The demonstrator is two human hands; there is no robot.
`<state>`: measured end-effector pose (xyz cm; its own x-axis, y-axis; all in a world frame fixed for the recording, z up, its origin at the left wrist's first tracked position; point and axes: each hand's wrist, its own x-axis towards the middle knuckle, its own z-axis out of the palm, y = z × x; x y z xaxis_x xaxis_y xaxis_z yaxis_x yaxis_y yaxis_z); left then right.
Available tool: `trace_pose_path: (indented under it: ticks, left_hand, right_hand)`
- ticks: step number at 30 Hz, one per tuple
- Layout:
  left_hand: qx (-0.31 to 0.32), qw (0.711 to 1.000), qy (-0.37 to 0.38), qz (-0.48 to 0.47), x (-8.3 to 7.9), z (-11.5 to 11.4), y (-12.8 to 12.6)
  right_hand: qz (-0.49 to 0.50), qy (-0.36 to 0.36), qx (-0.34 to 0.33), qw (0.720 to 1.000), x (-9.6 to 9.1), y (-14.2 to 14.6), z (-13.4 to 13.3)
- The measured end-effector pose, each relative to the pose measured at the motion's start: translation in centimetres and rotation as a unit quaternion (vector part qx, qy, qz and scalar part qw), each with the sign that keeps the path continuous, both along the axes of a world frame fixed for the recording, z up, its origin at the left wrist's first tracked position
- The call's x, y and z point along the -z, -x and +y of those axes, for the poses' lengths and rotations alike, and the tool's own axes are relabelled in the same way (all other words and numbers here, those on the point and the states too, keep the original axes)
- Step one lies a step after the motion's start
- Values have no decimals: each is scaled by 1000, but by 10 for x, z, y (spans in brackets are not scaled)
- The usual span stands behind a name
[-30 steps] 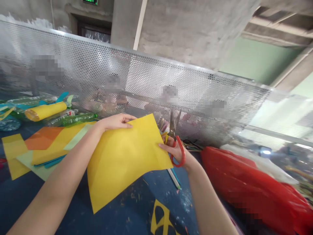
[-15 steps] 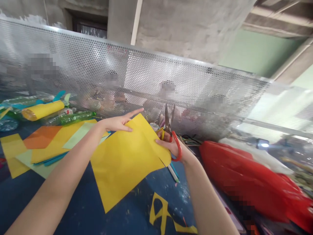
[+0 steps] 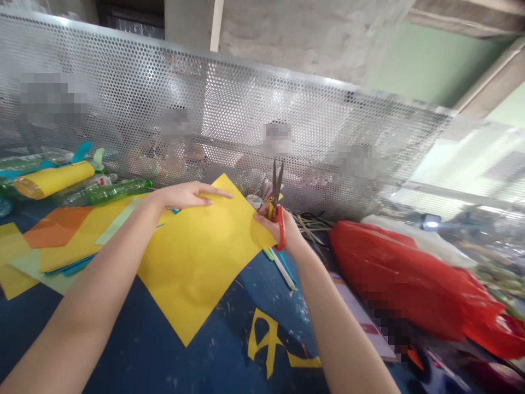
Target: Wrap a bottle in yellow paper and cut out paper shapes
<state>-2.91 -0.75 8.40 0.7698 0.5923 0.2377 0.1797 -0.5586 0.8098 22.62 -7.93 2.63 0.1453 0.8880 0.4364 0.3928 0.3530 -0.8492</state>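
Observation:
A sheet of yellow paper (image 3: pixel 197 262) is held slightly raised and tilted over the blue table. My left hand (image 3: pixel 184 196) rests along its upper left edge, index finger stretched out over the surface; its other fingers are mostly hidden. My right hand (image 3: pixel 283 227) grips a pair of scissors (image 3: pixel 278 183) with red and yellow handles, blades pointing up and slightly apart. The thumb of that hand also presses the paper's right corner. Below lie yellow paper offcuts (image 3: pixel 268 342), and a white-and-green pen (image 3: pixel 284 271) is near my right wrist.
To the left lie coloured paper sheets (image 3: pixel 59 227), a green bottle (image 3: pixel 118 191) and a yellow-wrapped bottle (image 3: pixel 55 179). A red plastic bag (image 3: pixel 394 279) stands on the right. A perforated metal panel (image 3: pixel 241 109) runs behind the table (image 3: pixel 156 361).
The yellow paper has turned and its right-hand fold now lies flatter. My left index finger has come down from pointing outward onto the sheet. The scissors have drawn a little left and their blades are closer.

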Motion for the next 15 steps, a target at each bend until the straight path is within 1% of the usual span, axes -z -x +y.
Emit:
trace_pose_path:
  ticks: [3, 5, 7, 8, 9, 10, 12, 13, 15]
  left_hand:
    - [-15, 998, -7, 52, 1, 6, 3]
    - [-44, 996, -43, 70, 1, 10, 7]
    - [-71, 990, -85, 84, 0, 12, 14]
    - [-80, 988, -97, 92, -1, 13, 18]
    - [-85, 986, -102, 101, -3, 14, 22]
    - [-88, 985, -97, 110, -4, 14, 27]
    - [-88, 986, -74, 123, -7, 15, 35]
    - [-86, 987, -60, 123, -8, 15, 39]
    - [-85, 990, -37, 109, -10, 15, 45]
  right_hand:
    - [-10, -7, 22, 1000, -2, 4, -1]
    - [-24, -19, 57, 998, -4, 7, -3]
    - [-67, -33, 91, 993, -8, 8, -7]
    - [-97, -28, 95, 990, -11, 8, -11]
    - [-130, -10, 85, 988, -15, 7, -16]
    - [-163, 23, 61, 984, -18, 6, -20]
    - [-219, 123, -18, 968, -26, 3, -30]
    - [-234, 167, -47, 957, -29, 1, -34]
    - [-240, 230, -76, 940, -34, -2, -40]
